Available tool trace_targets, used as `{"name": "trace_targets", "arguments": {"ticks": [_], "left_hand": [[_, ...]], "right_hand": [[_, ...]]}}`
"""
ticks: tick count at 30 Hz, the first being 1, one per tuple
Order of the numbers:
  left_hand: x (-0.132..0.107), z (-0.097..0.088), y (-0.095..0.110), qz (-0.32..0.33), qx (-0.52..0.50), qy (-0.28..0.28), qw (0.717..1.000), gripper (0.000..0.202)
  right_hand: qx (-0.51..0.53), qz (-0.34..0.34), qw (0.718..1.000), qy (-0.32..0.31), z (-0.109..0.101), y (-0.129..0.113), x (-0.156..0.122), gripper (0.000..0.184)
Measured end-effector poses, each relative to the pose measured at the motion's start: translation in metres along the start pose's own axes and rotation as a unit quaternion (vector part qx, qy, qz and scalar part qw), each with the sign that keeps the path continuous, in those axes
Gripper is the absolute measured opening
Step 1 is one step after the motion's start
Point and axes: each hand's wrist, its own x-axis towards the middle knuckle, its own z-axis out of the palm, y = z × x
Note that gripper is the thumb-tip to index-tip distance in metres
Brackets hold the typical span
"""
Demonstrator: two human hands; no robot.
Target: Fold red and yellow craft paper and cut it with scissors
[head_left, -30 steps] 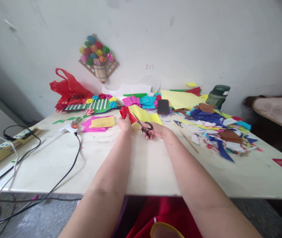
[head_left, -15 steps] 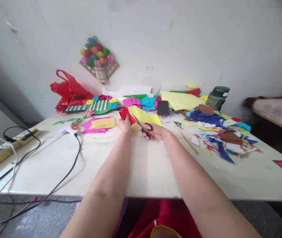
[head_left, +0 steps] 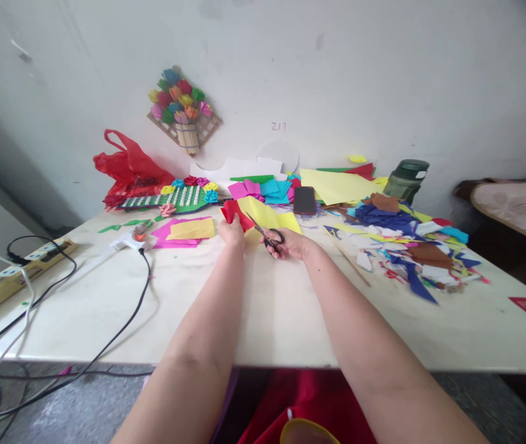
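Observation:
My left hand [head_left: 232, 233] is closed on a piece of red paper [head_left: 234, 212], held up just above the white table [head_left: 263, 296]. My right hand [head_left: 290, 243] grips black-handled scissors [head_left: 265, 233], fingers through the loops, blades pointing up-left and meeting the red paper's right edge. Behind both hands lies a yellow sheet [head_left: 269, 216].
A heap of paper scraps [head_left: 406, 246] covers the right side, with a thin wooden stick [head_left: 348, 256] beside it. A phone [head_left: 304, 200], green flask [head_left: 406, 179], red bag [head_left: 128, 169], pink and yellow sheets [head_left: 184, 231], a glue gun [head_left: 128, 239] with black cable and a power strip [head_left: 22, 265] lie left.
Both hands have risen slightly with the red paper and scissors; the blades sit a little further into the paper's edge. Otherwise nothing has shifted.

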Motion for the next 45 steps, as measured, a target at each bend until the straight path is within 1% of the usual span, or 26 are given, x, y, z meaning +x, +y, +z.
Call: {"name": "trace_targets", "arguments": {"ticks": [8,13,17,22,28,31,34,39,45], "left_hand": [[-0.003,-0.005,0.006,-0.004,0.024,0.000,1.000,0.024],[-0.002,-0.006,0.007,0.007,0.007,0.002,1.000,0.021],[-0.003,-0.007,0.008,0.004,-0.007,0.002,1.000,0.021],[-0.006,-0.009,0.010,0.012,-0.039,-0.018,0.999,0.020],[-0.004,-0.007,0.006,0.014,-0.040,-0.031,0.999,0.024],[-0.001,-0.004,0.003,0.015,-0.033,-0.026,0.999,0.025],[0.000,-0.002,0.001,0.018,-0.040,-0.019,0.999,0.024],[0.000,0.001,-0.002,0.025,-0.059,-0.029,0.998,0.025],[0.002,-0.002,-0.002,0.040,-0.015,-0.021,0.999,0.026]], "right_hand": [[-0.006,-0.011,1.000,-0.004,0.001,0.001,0.000,0.036],[-0.009,-0.016,1.000,-0.004,0.000,0.002,0.001,0.036],[0.000,-0.005,1.000,-0.009,-0.001,0.003,0.002,0.037],[0.019,0.011,1.000,-0.011,-0.001,0.001,-0.001,0.037],[0.018,0.011,1.000,-0.007,0.001,-0.001,-0.003,0.041],[0.015,0.008,1.000,-0.010,0.002,0.000,-0.001,0.044],[0.014,0.005,1.000,-0.012,0.002,0.003,0.002,0.043],[0.012,-0.001,1.000,0.000,0.004,0.003,0.003,0.041],[0.018,-0.004,1.000,-0.001,0.006,0.003,0.005,0.042]]}}
